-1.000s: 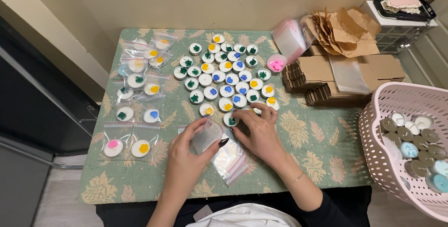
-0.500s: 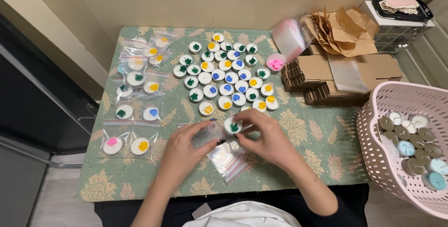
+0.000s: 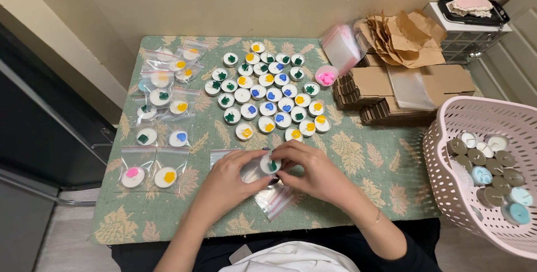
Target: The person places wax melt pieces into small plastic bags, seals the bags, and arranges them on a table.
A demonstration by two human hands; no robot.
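Left hand (image 3: 232,180) cupped around a small clear bag (image 3: 249,172), fingers curled and holding its mouth. Right hand (image 3: 313,170) pinching a white candle with a green centre (image 3: 271,165) between thumb and fingertips, right at the bag's opening, between the two hands. Best done, by the look of it, with the bag mouth held wide and the candle kept level, green side up, so as not to snag the thin plastic. Just under the hands, a loose stack of more clear bags with red-striped seal edges (image 3: 274,199). Straight ahead of the hands, a cluster of unbagged white candles (image 3: 268,96) with green, blue and yellow centres. Left of the left hand, flat square bagged candles (image 3: 162,110) in rows, the nearest showing a pink and a yellow centre. Ahead and right of the right hand, brown folded cardboard boxes (image 3: 391,90), crumpled brown paper (image 3: 405,37) and a pink-tinted sleeve of bags (image 3: 341,48). Far right, a pink perforated basket (image 3: 442,194) with more candles. All on a green leaf-patterned cloth (image 3: 358,154).
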